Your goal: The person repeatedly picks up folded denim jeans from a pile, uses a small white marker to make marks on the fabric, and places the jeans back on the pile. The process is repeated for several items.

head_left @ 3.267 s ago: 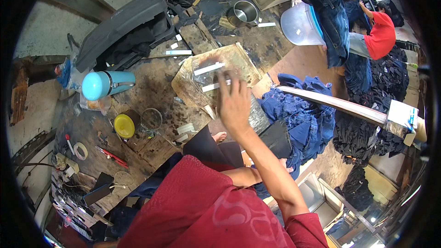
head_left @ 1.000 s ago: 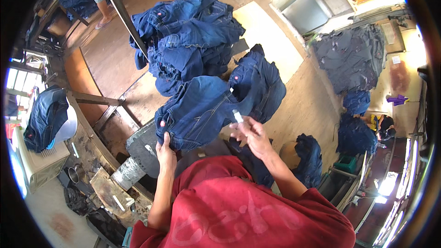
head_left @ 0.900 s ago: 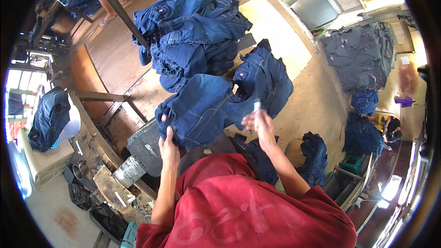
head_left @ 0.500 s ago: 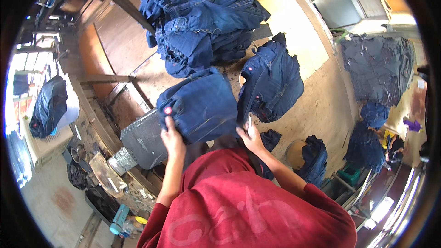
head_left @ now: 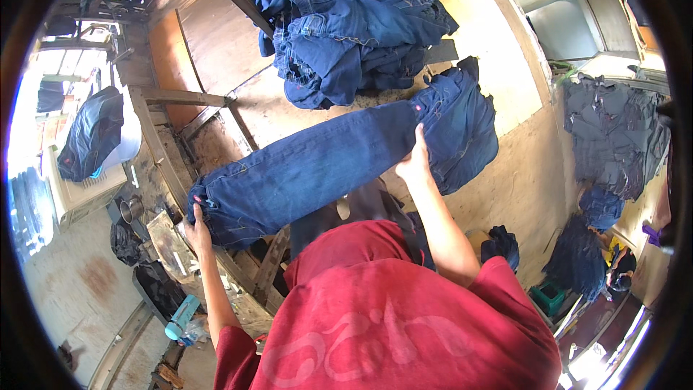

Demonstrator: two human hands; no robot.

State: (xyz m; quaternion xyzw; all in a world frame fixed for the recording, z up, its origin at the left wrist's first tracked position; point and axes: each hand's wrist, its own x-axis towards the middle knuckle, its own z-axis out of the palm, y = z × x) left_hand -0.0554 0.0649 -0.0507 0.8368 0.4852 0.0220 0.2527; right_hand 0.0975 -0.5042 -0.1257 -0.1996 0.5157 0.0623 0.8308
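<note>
Denim trousers point(head_left: 303, 166) stretched between the left hand point(head_left: 198, 233) and right hand point(head_left: 414, 165) bar the way straight ahead, a large jeans pile point(head_left: 357, 29) beyond them. A smaller jeans heap point(head_left: 465, 130) blocks past the right hand; right of it, the floor point(head_left: 525, 188) gives passage. A wooden frame point(head_left: 180, 95) obstructs beyond the left hand.

Daylight blows out the far-left opening point(head_left: 29, 126) and whitens the pale floor board point(head_left: 498, 36); glare streaks the lower right, straight edges bow, and black vignetting rings the fisheye view.
</note>
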